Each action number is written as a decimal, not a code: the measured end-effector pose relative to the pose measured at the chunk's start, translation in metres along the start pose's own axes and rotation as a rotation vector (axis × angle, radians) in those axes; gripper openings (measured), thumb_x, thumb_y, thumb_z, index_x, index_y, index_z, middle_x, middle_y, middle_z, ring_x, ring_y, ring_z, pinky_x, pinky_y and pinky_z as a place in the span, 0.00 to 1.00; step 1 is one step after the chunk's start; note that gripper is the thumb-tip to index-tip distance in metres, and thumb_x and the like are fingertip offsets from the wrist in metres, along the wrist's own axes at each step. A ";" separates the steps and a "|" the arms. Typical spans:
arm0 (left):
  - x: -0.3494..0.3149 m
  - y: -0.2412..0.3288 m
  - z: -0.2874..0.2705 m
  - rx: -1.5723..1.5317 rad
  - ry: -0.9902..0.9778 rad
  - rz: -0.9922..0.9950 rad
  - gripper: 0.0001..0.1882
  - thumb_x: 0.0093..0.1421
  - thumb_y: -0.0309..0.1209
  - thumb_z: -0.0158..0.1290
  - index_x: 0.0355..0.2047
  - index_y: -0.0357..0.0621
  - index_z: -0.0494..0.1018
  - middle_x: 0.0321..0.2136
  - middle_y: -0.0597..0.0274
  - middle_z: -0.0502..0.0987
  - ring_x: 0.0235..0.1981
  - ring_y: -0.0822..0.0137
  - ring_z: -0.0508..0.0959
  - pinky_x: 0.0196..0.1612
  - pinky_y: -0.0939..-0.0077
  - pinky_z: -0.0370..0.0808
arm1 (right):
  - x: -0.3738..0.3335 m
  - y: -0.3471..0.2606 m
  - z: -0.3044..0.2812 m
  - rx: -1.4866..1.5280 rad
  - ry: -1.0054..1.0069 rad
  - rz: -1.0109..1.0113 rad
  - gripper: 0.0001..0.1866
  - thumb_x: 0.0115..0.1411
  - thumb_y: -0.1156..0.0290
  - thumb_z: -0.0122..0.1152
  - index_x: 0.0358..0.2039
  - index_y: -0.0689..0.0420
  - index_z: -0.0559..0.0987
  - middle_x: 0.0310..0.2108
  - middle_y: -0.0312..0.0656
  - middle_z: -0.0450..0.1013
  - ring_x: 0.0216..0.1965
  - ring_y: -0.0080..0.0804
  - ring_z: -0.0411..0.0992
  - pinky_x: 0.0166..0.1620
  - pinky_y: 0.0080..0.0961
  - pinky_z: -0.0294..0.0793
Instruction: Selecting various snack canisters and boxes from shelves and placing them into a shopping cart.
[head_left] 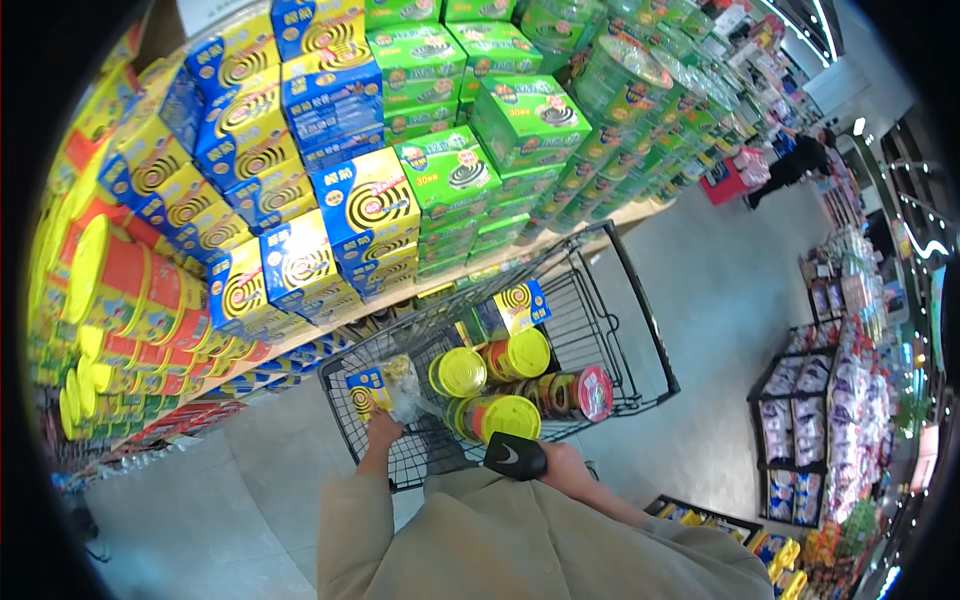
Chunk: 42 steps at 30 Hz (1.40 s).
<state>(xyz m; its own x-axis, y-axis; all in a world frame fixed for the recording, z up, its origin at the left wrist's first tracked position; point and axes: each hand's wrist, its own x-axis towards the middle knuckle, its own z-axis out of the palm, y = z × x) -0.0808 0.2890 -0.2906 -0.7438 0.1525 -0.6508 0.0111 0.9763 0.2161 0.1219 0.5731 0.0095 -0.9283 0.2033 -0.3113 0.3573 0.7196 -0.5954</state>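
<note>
My left hand [383, 430] reaches over the near left end of the black wire shopping cart [645, 310]. Its fingers are closed at the near edge of a blue and yellow mosquito coil box [366, 393]. Beside that box lies a clear plastic bag [404, 384]. Toward the right, my right hand [561, 466] is at the cart's near side. A black rounded object [515, 457] with a light curved mark covers where its fingers would show. Inside the cart are several yellow-lidded tubs [461, 372], a pink-lidded container [594, 393] and another coil box [521, 306].
A shelf [460, 268] beyond the cart carries stacks of blue-yellow boxes [368, 203], green boxes [447, 176] and clear green-labelled tubs [622, 78]. Red and yellow buckets [125, 275] stand at left. A display rack [795, 425] is at right. Far off, a person in dark clothes [795, 163] leans over.
</note>
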 end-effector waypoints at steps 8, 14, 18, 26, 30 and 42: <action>-0.115 -0.003 0.069 -0.312 0.172 0.015 0.21 0.54 0.45 0.52 0.38 0.40 0.77 0.32 0.47 0.80 0.37 0.48 0.80 0.47 0.54 0.73 | 0.014 0.024 -0.024 0.025 -0.057 -0.179 0.14 0.46 0.66 0.64 0.32 0.58 0.75 0.26 0.53 0.75 0.32 0.55 0.74 0.35 0.45 0.73; -0.178 0.054 0.088 0.022 0.395 0.037 0.21 0.58 0.52 0.46 0.33 0.52 0.80 0.36 0.56 0.80 0.45 0.54 0.75 0.55 0.51 0.58 | 0.004 0.058 -0.046 0.058 -0.004 -0.191 0.13 0.43 0.68 0.63 0.32 0.57 0.76 0.26 0.54 0.75 0.32 0.54 0.75 0.35 0.47 0.74; -0.184 0.068 0.089 -0.002 0.334 0.018 0.22 0.56 0.55 0.47 0.33 0.55 0.81 0.37 0.60 0.79 0.47 0.54 0.72 0.54 0.50 0.59 | -0.003 0.110 -0.062 0.040 0.267 -0.090 0.16 0.40 0.71 0.65 0.33 0.57 0.76 0.25 0.53 0.75 0.30 0.54 0.75 0.34 0.45 0.75; -0.191 0.103 0.070 0.084 0.263 -0.056 0.29 0.57 0.57 0.42 0.36 0.47 0.80 0.41 0.49 0.77 0.46 0.49 0.72 0.51 0.47 0.62 | -0.010 0.224 -0.093 -0.103 0.424 0.273 0.21 0.39 0.68 0.71 0.36 0.59 0.78 0.28 0.55 0.76 0.34 0.57 0.75 0.37 0.47 0.75; -0.196 0.109 0.070 0.080 0.291 -0.040 0.30 0.59 0.59 0.40 0.35 0.47 0.80 0.40 0.49 0.77 0.47 0.48 0.71 0.50 0.48 0.61 | -0.021 0.240 -0.104 -0.063 0.460 0.322 0.20 0.40 0.66 0.72 0.34 0.62 0.79 0.30 0.58 0.76 0.36 0.58 0.75 0.39 0.47 0.75; -0.201 0.135 0.091 0.077 0.261 -0.078 0.33 0.60 0.60 0.37 0.40 0.45 0.79 0.46 0.47 0.74 0.52 0.43 0.64 0.53 0.43 0.56 | -0.021 0.303 -0.095 -0.013 0.525 0.189 0.21 0.40 0.69 0.70 0.37 0.62 0.79 0.27 0.57 0.76 0.33 0.57 0.75 0.35 0.46 0.75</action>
<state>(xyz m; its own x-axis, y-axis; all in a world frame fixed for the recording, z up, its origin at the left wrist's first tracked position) 0.1312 0.4040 -0.1970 -0.8913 0.0412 -0.4516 -0.0100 0.9938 0.1105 0.2400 0.8501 -0.0945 -0.7758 0.6309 0.0013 0.5245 0.6461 -0.5545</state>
